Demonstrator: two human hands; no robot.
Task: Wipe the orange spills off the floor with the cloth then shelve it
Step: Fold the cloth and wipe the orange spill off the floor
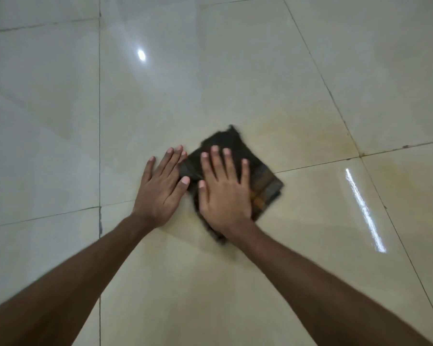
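A dark folded cloth [265, 186] with orange stains lies flat on the cream floor tiles. My right hand [224, 191] presses down on it with flat, spread fingers. My left hand [161, 186] lies flat on the floor just left of it, with the fingertips touching the cloth's left edge. Faint orange smears [308, 131] tint the tile beyond and to the right of the cloth. A paler orange tint [395, 176] shows on the tile further right.
Glossy cream tiles [60, 121] with dark grout lines fill the view. Lamp reflections [141, 55] and a bright streak [364, 208] glare on the floor. No shelf is in view.
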